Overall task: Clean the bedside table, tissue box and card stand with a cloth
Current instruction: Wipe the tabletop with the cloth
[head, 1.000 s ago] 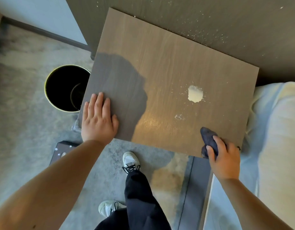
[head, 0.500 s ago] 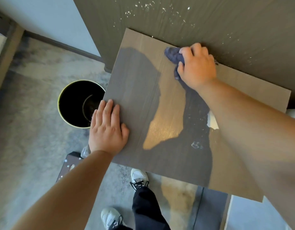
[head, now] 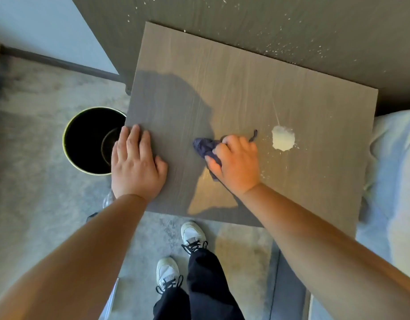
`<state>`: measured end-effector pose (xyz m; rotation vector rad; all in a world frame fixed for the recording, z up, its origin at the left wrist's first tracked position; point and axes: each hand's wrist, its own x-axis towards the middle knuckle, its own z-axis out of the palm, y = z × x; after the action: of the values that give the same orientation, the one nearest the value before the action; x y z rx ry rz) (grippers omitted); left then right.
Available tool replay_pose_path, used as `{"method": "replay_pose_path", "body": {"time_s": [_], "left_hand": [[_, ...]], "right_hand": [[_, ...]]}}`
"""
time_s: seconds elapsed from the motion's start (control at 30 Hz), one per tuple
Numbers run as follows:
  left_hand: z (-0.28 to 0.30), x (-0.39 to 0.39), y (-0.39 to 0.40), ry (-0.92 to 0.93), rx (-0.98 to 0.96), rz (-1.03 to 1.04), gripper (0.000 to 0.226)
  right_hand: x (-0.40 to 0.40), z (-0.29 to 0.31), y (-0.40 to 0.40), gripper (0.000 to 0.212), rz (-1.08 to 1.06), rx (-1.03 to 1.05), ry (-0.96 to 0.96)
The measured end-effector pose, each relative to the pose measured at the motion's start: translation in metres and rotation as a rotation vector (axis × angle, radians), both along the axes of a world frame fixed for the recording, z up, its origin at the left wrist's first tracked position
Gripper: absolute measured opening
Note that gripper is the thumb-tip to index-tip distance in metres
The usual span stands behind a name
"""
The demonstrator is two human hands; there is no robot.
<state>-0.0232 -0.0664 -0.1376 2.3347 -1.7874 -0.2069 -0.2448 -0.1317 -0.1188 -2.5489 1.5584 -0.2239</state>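
Under our hands lies the grey-brown wood-grain worktop (head: 257, 93) of the bedside table, seen from above. Our left hand (head: 135, 168) rests flat on its left front corner, fingers straight and close together, palm down, holding nothing. Our right hand (head: 236, 162) sits just to the right of it, near the middle of the worktop, with fingers curled around a crumpled dark blue cloth (head: 205, 146) and pressing it against the surface; the cloth bulges out to the left of the knuckles and a thin tail of it pokes out beyond the fingers. The two hands are near each other but not touching.

Right of our right hand, a pale cream blob of spilled stuff (head: 283, 140) sits on the worktop, apart from the cloth, with fine white specks scattered around it. Left of our left hand, on the grey carpet (head: 33, 139), stands a round black bin with a yellowish rim (head: 88, 139), partly tucked under the worktop's edge. Far right of both hands lies pale bedding (head: 393, 172). Below our arms we see our white lace-up trainers (head: 192, 236) and black trousers (head: 206, 287).
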Motion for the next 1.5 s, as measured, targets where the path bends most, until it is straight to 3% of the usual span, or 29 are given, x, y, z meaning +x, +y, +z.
{"method": "replay_pose_path", "body": {"time_s": [0.17,0.3,0.4,0.53,0.63,0.73,0.8,0.93,1.1,1.3,1.5], "left_hand": [[0.004,-0.003,0.001,-0.002,0.018,-0.012,0.060],[0.011,-0.017,-0.003,0.030,0.110,0.048,0.065],[0.011,-0.044,-0.011,0.072,0.150,0.016,0.067],[0.002,-0.057,-0.013,0.010,0.126,0.025,0.066],[-0.001,-0.058,-0.011,-0.008,0.115,0.037,0.066],[0.001,-0.060,-0.012,-0.011,0.107,0.045,0.066],[0.001,-0.060,-0.012,-0.012,0.107,0.058,0.067],[0.002,-0.061,-0.013,-0.019,0.100,0.065,0.067],[0.002,-0.061,-0.015,-0.027,0.099,0.063,0.067],[0.003,-0.061,-0.014,-0.024,0.103,0.061,0.067],[0.002,-0.061,-0.014,-0.016,0.090,0.055,0.067]], "right_hand": [[-0.005,-0.005,0.096,0.026,0.036,-0.021,-0.037],[-0.019,0.006,0.124,0.025,0.135,0.107,-0.140],[-0.039,0.025,0.098,0.027,-0.021,0.186,-0.307],[-0.080,0.049,-0.005,0.026,-0.313,0.063,-0.430],[-0.100,0.051,-0.096,0.034,-0.359,-0.030,-0.342],[-0.106,0.042,-0.164,0.033,-0.321,-0.064,-0.059],[-0.106,0.033,-0.189,0.032,-0.255,-0.050,0.077],[-0.099,0.012,-0.201,0.031,-0.286,-0.017,0.129],[-0.097,0.008,-0.168,0.034,-0.217,-0.024,0.072],[-0.083,0.011,-0.043,0.031,-0.121,0.085,0.050],[-0.073,0.000,0.067,0.030,-0.109,0.046,0.016]]}}
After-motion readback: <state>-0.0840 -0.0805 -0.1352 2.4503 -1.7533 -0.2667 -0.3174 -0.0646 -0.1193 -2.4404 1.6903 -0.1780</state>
